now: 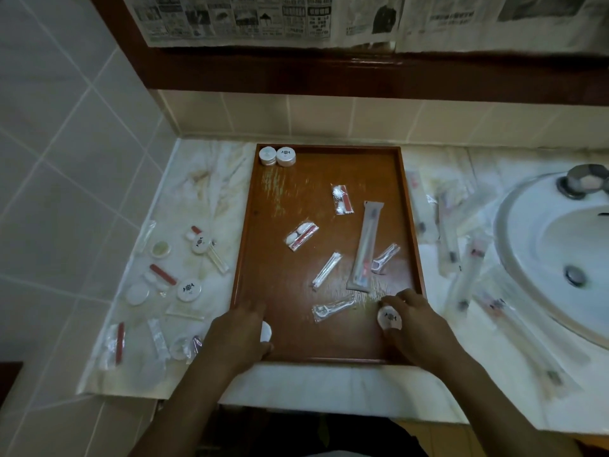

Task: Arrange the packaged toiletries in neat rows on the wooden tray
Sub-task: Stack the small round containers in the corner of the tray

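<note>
Wooden tray (pixel 250 225) on counter, two round white packets (pixel 277 156) far-left corner, sachets (pixel 300 235) scattered askew

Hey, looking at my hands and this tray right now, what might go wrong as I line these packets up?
1. Each hand grips a round soap: right hand near the floss pick packet, which a sweep could knock.
2. The toothbrush packet overlaps another floss packet; moving one may drag both.
3. The left hand sits at the wooden tray edge, so it might shift it.

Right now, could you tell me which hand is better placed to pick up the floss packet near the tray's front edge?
Likely neither freely: both hold round containers. The right hand lies closer to the floss packet.
</note>
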